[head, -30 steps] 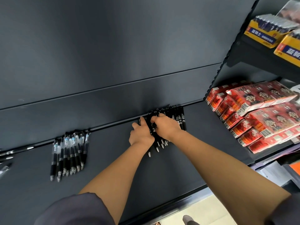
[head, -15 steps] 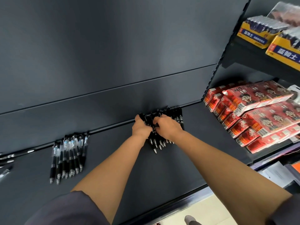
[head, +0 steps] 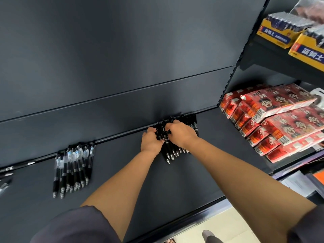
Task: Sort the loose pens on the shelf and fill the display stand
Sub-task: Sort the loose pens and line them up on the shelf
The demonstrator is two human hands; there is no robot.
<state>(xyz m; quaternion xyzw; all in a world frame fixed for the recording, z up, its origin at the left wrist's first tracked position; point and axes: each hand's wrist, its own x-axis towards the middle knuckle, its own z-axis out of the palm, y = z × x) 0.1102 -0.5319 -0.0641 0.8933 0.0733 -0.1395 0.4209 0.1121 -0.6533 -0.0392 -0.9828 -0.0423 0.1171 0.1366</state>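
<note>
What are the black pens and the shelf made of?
The black pens: likely plastic, glossy black barrels with shiny silvery tips, maybe metal. The shelf: probably painted metal, smooth matte dark grey with soft light glare.

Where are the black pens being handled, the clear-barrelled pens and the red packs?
Black plastic pens [head: 167, 151]: head view, lower barrels.
Clear-barrelled pens with black grips [head: 75, 171]: head view, mid-row.
Red snack packs [head: 278, 102]: head view, top pack's face.
</note>
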